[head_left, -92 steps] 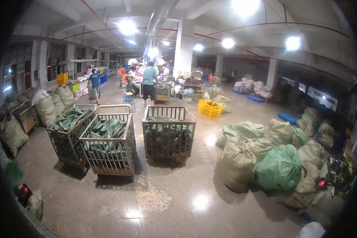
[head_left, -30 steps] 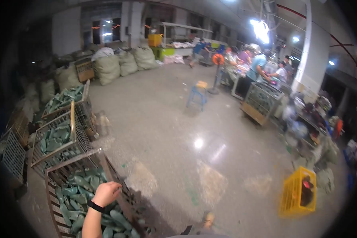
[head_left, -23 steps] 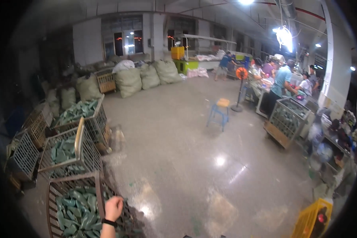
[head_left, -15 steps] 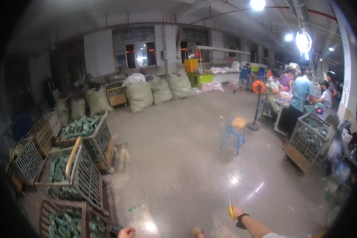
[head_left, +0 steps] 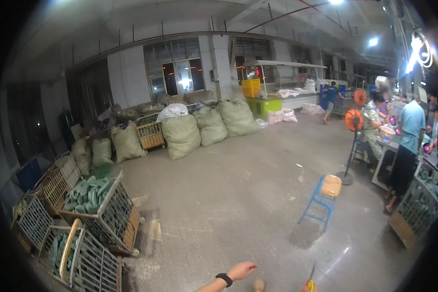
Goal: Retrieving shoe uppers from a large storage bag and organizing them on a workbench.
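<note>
My left hand [head_left: 242, 270], with a black band on its wrist, reaches in at the lower middle over the grey floor. Its fingers are loosely stretched out and nothing is in them. To its right, at the lower edge, my right hand [head_left: 306, 288] is closed around scissors [head_left: 311, 282] with yellow handles. Their thin metal blades point upward, away from me; most of this hand is cut off by the picture's edge. Ahead of it stands a blue-legged stool [head_left: 331, 186] with a wooden seat, well beyond reach.
Barred carts [head_left: 104, 221] full of green pieces [head_left: 88, 194] line the left. Large stuffed sacks [head_left: 181, 136] stand along the far wall. An orange stand fan [head_left: 354, 119] is beyond the stool. On the right, people work at a table; one wears a light blue shirt [head_left: 411, 127].
My left hand has come further into view, swinging forward and right. My right hand, with the scissors, has dropped toward the lower edge. The view has turned left and the stool appears nearer.
</note>
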### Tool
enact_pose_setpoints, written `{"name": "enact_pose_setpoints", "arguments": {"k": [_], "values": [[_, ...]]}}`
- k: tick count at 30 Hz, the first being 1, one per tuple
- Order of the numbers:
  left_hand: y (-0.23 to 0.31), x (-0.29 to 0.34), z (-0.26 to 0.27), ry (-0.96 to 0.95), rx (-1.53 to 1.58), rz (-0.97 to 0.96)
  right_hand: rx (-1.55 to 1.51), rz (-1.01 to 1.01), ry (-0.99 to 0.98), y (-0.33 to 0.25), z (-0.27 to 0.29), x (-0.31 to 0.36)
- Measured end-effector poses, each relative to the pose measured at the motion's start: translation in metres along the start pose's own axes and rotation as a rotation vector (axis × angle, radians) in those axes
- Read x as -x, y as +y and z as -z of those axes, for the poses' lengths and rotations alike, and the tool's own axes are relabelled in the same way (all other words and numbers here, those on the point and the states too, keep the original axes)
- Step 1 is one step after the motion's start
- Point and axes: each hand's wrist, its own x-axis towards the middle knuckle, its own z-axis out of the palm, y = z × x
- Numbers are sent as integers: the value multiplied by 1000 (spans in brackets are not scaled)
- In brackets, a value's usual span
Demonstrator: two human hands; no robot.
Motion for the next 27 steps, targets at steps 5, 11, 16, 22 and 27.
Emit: {"name": "enact_pose_setpoints", "arguments": {"k": [5,11,16,22,27], "values": [[-228,-12,-47,170,786,655,-554,26,70,-95,-40,-174],[-325,11,66,352,583,933,-434,188,-298,-261,-199,-431],[-350,-89,274,838,316,1131,-317,365,-241,-340,-276,-607],[-327,-472,597,1085,175,-472,-126,440,-203,-419,-292,-813],[-245,-595,728,466,-1450,1153,-131,658,57,-477,-285,-991]]}}
